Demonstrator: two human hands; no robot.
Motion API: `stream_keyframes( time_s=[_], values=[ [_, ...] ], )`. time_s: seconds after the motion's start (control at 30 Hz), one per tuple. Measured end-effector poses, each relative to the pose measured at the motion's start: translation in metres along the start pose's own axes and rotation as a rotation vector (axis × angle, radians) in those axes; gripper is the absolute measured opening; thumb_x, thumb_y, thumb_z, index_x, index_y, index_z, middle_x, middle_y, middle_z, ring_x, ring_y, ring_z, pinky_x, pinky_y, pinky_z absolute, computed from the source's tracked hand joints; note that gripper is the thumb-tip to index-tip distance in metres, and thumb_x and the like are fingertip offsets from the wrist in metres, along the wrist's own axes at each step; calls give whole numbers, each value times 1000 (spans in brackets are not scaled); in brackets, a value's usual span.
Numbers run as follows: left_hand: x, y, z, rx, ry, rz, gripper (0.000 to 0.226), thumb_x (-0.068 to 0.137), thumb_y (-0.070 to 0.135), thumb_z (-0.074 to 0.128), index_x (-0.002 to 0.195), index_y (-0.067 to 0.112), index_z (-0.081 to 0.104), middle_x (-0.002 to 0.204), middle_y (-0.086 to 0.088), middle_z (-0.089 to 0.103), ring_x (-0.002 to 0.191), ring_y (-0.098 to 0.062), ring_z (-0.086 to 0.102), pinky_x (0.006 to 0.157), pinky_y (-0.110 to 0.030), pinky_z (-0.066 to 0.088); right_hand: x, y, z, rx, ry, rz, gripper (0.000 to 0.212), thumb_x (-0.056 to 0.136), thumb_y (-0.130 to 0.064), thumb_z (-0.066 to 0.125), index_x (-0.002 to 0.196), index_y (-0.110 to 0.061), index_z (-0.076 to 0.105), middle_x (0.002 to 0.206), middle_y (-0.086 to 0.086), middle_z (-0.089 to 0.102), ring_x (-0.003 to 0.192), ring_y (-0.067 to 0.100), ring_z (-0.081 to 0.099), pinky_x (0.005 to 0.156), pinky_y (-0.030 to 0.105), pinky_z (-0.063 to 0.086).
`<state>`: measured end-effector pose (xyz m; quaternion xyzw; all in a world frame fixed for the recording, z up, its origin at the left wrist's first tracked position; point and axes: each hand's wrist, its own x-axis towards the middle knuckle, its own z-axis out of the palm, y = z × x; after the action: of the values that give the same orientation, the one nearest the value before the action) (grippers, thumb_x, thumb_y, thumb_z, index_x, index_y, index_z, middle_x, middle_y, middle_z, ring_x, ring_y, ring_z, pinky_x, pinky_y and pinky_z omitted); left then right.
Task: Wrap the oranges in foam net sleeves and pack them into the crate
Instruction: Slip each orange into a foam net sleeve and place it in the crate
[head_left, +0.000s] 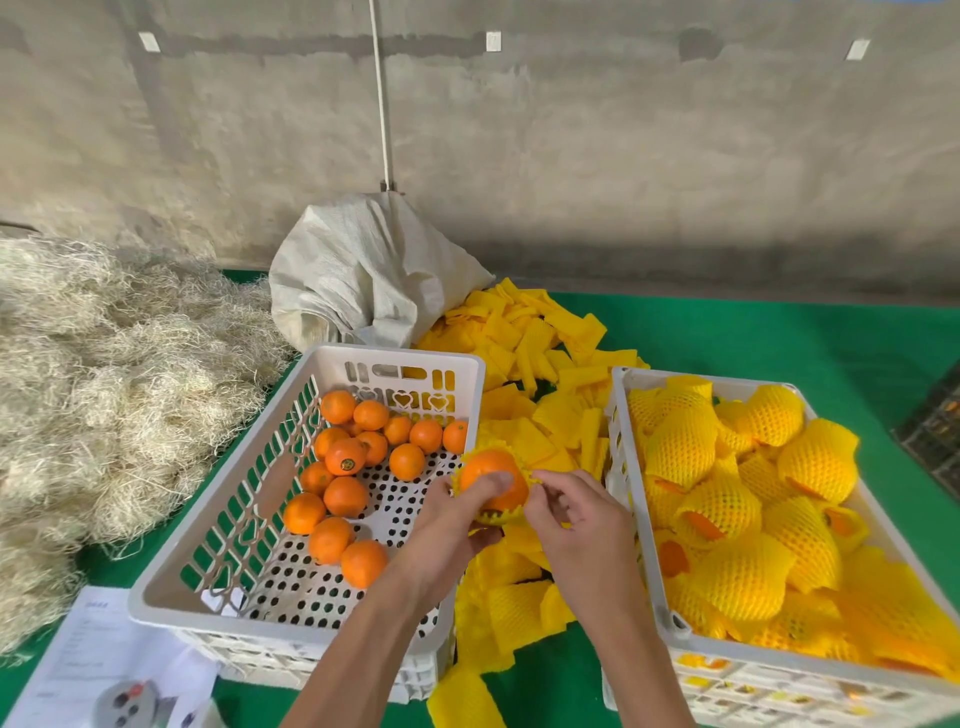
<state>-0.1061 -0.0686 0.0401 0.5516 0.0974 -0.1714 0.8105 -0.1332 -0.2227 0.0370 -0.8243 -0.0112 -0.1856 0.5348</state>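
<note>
An orange (488, 480) in a yellow foam net sleeve (496, 514) is gripped by the left hand (447, 540); the sleeve's edge is pinched by the right hand (576, 525).

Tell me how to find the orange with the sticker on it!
Look in the white crate on the left, the one with bare oranges. Near the middle of the pile at its far end sits the stickered orange, resting on top of the others. It alone shows a small round dark label.
</note>
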Motion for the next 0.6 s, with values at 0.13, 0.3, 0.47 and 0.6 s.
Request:
stream_keyframes(
  time_s=[0.13, 0.3, 0.47, 0.6],
  values=[
    [0, -3, 4, 1, -22, 63, 36, 74, 29, 87, 98, 11, 68, 92, -9, 68, 89, -22, 65, 79, -33, 55, -10, 4, 5, 81, 77, 17, 17, 87, -9, 74, 99, -21, 78, 86, -9, 72, 80, 11, 69, 71, 31, 59],
    [-1, -1, 13, -85, -12, 127, 49, 80, 14, 88, 125, 21, 67, 102, -13, 72, 91, -28, 72, 79, -41, 60, -15, 4, 0, 120, 160, -130, 23, 84, 4, 74, 96, -16, 77, 88, -4, 70, 80, 15, 68, 69, 26, 57],
    [-8, -8, 18, 434, 47, 489, 57, 84, 13, 84, 132, 29, 59, 128, 16, 63, 117, -5, 63, 91, -31, 59, -9, 2, -11, 3, 71, -43, 31, 92, -53, 68, 116, -34, 64, 112, -19, 62, 100, 8, 61, 76, 24, 54],
    [-11, -9, 19, 561, 2, 537, 75, 81, 24, 89, 144, 33, 48, 138, 22, 52, 121, 6, 57, 91, -15, 52, -6, 4, -12, 25, -29, 53, 48, 95, -58, 55, 139, -42, 56, 134, -25, 55, 119, -10, 53, 85, 9, 51]
  ],
)
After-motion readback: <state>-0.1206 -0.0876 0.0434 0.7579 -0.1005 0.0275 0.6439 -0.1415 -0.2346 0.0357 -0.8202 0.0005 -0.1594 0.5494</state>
